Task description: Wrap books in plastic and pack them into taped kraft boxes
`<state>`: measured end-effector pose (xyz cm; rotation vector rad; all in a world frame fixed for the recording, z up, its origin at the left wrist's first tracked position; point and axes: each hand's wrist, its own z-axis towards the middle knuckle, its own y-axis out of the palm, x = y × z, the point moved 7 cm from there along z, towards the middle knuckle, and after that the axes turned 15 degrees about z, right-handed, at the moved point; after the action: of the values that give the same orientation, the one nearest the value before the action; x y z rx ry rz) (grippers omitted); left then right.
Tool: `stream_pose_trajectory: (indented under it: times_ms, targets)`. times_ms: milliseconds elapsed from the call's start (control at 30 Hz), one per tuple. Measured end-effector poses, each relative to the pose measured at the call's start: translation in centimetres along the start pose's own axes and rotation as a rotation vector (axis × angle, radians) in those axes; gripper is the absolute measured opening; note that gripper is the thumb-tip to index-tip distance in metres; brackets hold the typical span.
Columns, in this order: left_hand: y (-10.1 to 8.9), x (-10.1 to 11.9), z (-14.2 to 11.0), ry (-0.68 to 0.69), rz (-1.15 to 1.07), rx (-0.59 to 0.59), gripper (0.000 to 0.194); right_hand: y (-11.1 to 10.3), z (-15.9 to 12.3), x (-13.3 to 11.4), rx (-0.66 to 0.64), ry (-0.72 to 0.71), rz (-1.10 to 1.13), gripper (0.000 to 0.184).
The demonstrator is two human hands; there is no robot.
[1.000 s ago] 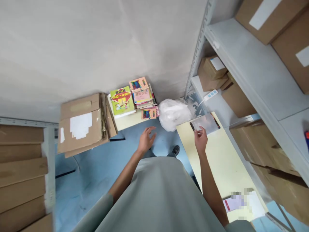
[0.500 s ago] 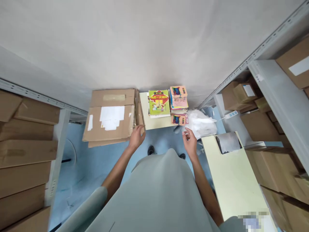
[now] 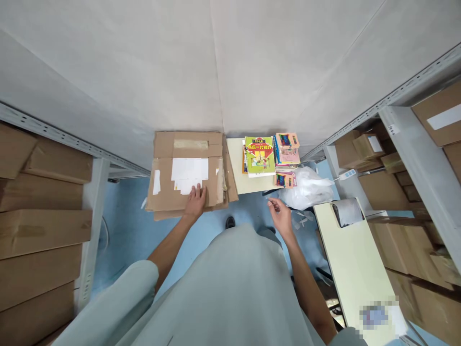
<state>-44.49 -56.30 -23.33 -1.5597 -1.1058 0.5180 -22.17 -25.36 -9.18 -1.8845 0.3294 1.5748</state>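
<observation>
My left hand rests on the near edge of a flattened cardboard box, its fingers stretched out over the brown surface and a white paper label. The box lies on a stack of flattened cardboard. My right hand hangs over the floor, its fingers loosely bent; I see nothing held in it. Beyond it are a book with a green and yellow cover, on top of other books, and a pile of books. Small orange boxes with dark multicoloured fronts lie on and before that pile.
A pale yellow table stands against the wall under the books. A white plastic bag sits to its right. Another pale table holds a grey plastic roll. Shelves with cardboard boxes flank both sides.
My view has shifted left, so the table and cardboard appear further right. My left hand has moved from the cardboard's right edge onto its top. My right hand stays off the books, fingers more bent.
</observation>
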Motion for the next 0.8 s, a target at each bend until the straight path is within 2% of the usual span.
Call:
stream_pose_trajectory:
  times_ms: [133, 233, 333, 500, 600, 700, 800]
  targets:
    - [-1.7, -0.6, -0.1, 0.024, -0.024, 0.005, 0.089, 0.7, -0.4, -0.7, -0.042, -0.028, -0.03, 0.04]
    - [-5.2, -1.5, -0.6, 0.072, -0.001, 0.036, 0.082, 1.8, 0.1, -1.3, -0.095, -0.061, -0.036, 0.04]
    - [-11.2, -3.1, -1.5, 0.087, 0.03, 0.147, 0.073, 3.1, 1.3, -2.4, -0.132, -0.116, -0.036, 0.037]
    - [-24.6, -5.4, -4.4, 0.023, 0.052, 0.531, 0.06, 4.6, 3.4, -4.6, -0.143, -0.205, -0.01, 0.036]
    - [-31.7, -6.8, -6.7, -0.126, 0.004, 0.751, 0.039, 4.6, 4.5, -5.8, -0.136, -0.241, 0.017, 0.037]
    - [-36.9, -7.5, -8.8, -0.207, -0.206, 0.943, 0.046, 3.5, 5.6, -6.8, -0.089, -0.272, 0.046, 0.039]
    - [-40.1, -7.0, -9.4, -0.143, -0.46, 1.044, 0.056, 0.9, 6.7, -7.7, 0.002, -0.298, 0.095, 0.039]
